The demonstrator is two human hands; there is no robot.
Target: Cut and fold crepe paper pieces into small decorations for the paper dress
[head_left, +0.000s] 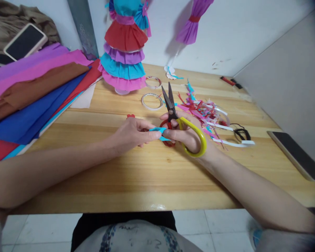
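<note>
A small piece of turquoise crepe paper (161, 130) is pinched between my two hands above the table. My left hand (132, 133) is closed on its left end, thumb on top. With thumb and finger my right hand (186, 131) pinches the other end. Scissors (171, 112) with one yellow and one red handle also hang in my right hand, their dark blades pointing away from me and slightly apart. Just beyond my left hand lies a small red scalloped paper piece (131, 116).
A tiered paper dress (126, 35) stands at the back, beside two tape rolls (152, 101). Coloured paper sheets (34, 91) are stacked at left. Paper scraps (204, 108) and a black cord (242, 133) lie right of my hands. Phones rest at far right (299, 154) and upper left (25, 41).
</note>
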